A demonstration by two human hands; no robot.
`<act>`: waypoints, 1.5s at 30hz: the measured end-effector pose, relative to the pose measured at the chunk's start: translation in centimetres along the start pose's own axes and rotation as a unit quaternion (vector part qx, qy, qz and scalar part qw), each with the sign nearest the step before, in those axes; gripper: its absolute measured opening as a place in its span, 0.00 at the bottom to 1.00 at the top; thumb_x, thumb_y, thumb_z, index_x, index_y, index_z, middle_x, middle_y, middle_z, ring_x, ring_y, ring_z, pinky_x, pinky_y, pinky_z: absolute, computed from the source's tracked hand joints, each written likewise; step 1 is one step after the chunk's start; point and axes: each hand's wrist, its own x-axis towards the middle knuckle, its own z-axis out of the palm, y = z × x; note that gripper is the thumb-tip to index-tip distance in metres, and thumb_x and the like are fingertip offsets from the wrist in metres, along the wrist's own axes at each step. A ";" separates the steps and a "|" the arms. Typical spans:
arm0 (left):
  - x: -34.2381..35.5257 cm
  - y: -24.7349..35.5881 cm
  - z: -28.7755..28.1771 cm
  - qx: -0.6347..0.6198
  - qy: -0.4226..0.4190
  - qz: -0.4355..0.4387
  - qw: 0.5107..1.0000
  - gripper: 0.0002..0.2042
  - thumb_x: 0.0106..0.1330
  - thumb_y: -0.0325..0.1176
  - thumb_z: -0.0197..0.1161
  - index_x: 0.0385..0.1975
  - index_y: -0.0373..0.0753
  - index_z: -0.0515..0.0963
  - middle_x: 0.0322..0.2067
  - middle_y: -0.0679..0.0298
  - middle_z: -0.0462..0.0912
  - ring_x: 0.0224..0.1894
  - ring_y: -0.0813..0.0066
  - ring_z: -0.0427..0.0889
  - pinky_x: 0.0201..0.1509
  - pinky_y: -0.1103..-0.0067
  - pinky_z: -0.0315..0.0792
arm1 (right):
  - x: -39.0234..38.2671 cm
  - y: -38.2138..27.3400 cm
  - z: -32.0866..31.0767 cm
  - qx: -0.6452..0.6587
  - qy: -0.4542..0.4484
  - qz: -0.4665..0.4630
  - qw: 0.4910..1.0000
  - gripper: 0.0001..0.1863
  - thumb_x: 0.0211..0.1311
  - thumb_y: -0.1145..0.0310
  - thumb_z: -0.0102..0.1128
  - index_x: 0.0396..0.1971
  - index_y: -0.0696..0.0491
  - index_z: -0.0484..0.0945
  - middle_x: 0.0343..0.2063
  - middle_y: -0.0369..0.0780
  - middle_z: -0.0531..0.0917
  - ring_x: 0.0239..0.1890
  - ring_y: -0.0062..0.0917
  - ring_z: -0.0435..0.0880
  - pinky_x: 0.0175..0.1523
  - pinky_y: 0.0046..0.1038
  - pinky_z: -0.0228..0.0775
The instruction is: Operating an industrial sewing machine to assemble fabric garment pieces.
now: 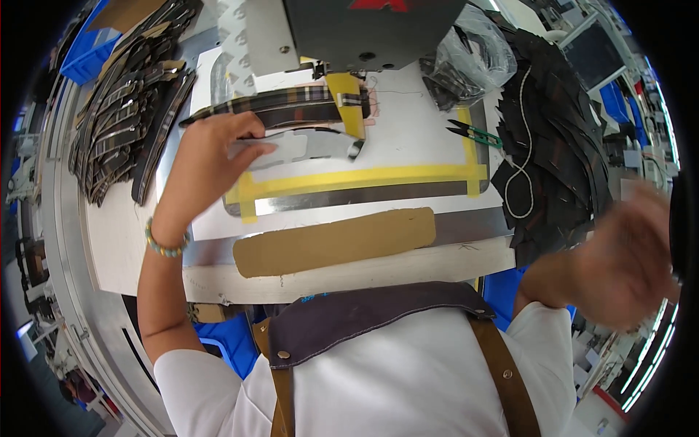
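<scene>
My left hand (215, 156) is closed at the left part of a curved plaid fabric strip (291, 108), with thumb and forefinger at its near edge. That strip lies under the sewing machine head (371, 33), its right end beside a yellow flat guide (348, 105). Just nearer me is a pale, see-through curved piece (302, 146) with dark edges; my thumb is over its left end. My right hand (626, 258) is raised off the table at the far right, smeared by motion, so its fingers cannot be read.
Stacked plaid strips (120, 120) cover the table's left side. Dark fabric pieces (550, 146) with a white cord (523, 138) are heaped at right, beside green-handled thread snips (473, 134) and a clear plastic bag (477, 62). A tan card strip (335, 242) lies by the front edge.
</scene>
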 end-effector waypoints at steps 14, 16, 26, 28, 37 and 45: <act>1.0 10.2 7.2 0.034 -0.019 0.281 0.959 0.18 0.56 0.27 0.70 0.47 0.32 0.81 0.33 0.61 0.83 0.38 0.66 0.82 0.42 0.72 0.75 | -9.5 9.9 7.9 0.100 -0.067 0.618 0.777 0.23 0.87 0.50 0.46 0.56 0.57 0.75 0.33 0.37 0.87 0.28 0.15 0.83 0.34 0.19 0.75; 0.6 8.2 6.5 0.045 -0.023 0.250 0.967 0.18 0.56 0.27 0.71 0.47 0.33 0.82 0.33 0.62 0.83 0.39 0.65 0.81 0.44 0.71 0.74 | -8.2 11.3 5.2 0.108 -0.134 0.620 0.765 0.23 0.87 0.50 0.45 0.60 0.57 0.72 0.33 0.40 0.87 0.28 0.18 0.84 0.35 0.20 0.77; 1.9 8.0 6.4 -0.115 -0.027 0.304 0.945 0.15 0.55 0.31 0.78 0.41 0.35 0.84 0.33 0.62 0.82 0.42 0.60 0.80 0.51 0.66 0.72 | -8.8 17.1 5.5 0.018 -0.151 0.549 0.822 0.18 0.83 0.59 0.53 0.55 0.58 0.82 0.42 0.40 0.89 0.41 0.24 0.87 0.46 0.27 0.81; 2.7 7.8 6.8 -0.124 -0.026 0.303 0.944 0.15 0.57 0.32 0.78 0.41 0.35 0.84 0.33 0.61 0.82 0.41 0.60 0.80 0.51 0.66 0.72 | -8.1 18.4 5.2 -0.024 -0.223 0.475 0.851 0.17 0.82 0.60 0.54 0.52 0.58 0.83 0.42 0.41 0.90 0.42 0.26 0.87 0.48 0.28 0.80; 3.0 6.3 6.3 -0.128 -0.084 0.276 0.949 0.18 0.66 0.31 0.72 0.55 0.37 0.84 0.32 0.63 0.79 0.37 0.64 0.76 0.48 0.70 0.67 | -7.3 20.2 3.2 -0.076 -0.298 0.444 0.842 0.14 0.72 0.67 0.65 0.52 0.57 0.88 0.38 0.44 0.91 0.39 0.33 0.88 0.49 0.29 0.77; 3.9 6.6 6.4 -0.165 -0.124 0.248 0.946 0.20 0.63 0.29 0.73 0.57 0.37 0.85 0.30 0.61 0.78 0.35 0.60 0.74 0.47 0.69 0.68 | -6.2 20.0 3.4 -0.178 -0.384 0.406 0.810 0.12 0.71 0.69 0.65 0.48 0.58 0.81 0.35 0.47 0.87 0.36 0.38 0.84 0.45 0.37 0.75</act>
